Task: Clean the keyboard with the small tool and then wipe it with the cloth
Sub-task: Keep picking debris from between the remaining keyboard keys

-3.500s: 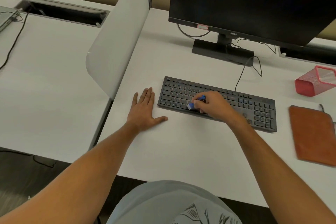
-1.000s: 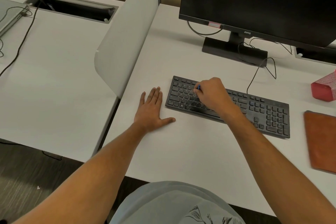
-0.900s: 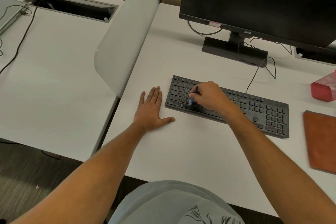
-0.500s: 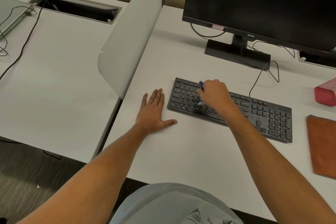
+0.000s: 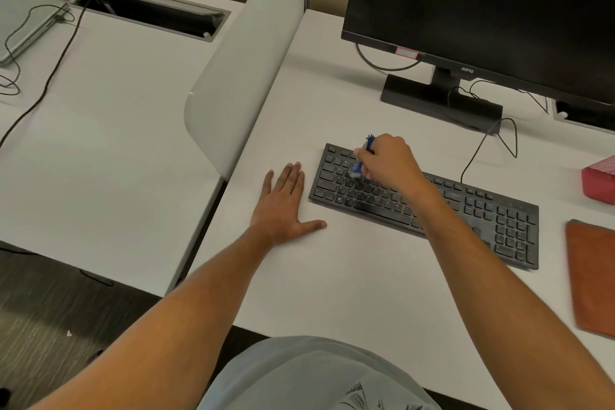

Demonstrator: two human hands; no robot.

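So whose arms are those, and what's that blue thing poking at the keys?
The camera sits on a person's head, looking down, so those arms are their own. The right hand has its grip on a small blue brush and cleans the black keyboard with it. The left hand lies flat on the white desk, beside the keyboard. On the right lies an orange-brown cloth. Behind stands a dark monitor.
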